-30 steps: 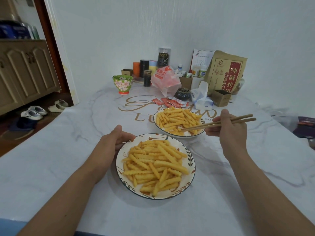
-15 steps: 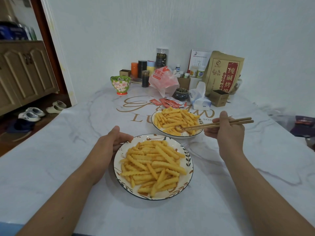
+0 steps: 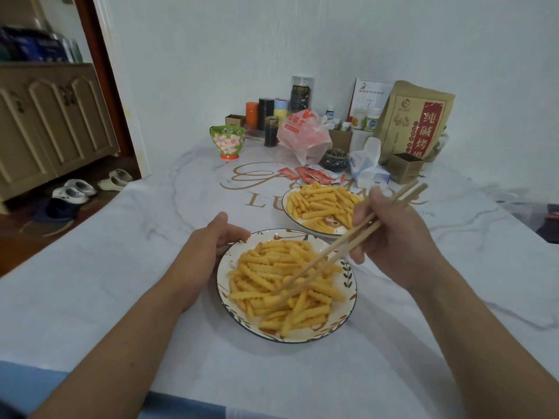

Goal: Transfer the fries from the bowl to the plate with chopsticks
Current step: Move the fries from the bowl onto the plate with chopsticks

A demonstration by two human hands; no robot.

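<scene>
Yellow fries (image 3: 284, 285): lying piled in the near dish (image 3: 348, 320).
Chopsticks (image 3: 338, 246): now dipping in here, having left the far dish (image 3: 287, 207).
Right hand (image 3: 393, 237): fingers curling round them.
Left hand (image 3: 205, 252): gripping the rim.
Meaning: probably picking one up.

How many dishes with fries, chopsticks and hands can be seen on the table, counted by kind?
Dishes with fries: 2, the near dish and the far dish
Chopsticks: 2, one pair
Hands: 2, the left hand and the right hand
Total: 6
</scene>
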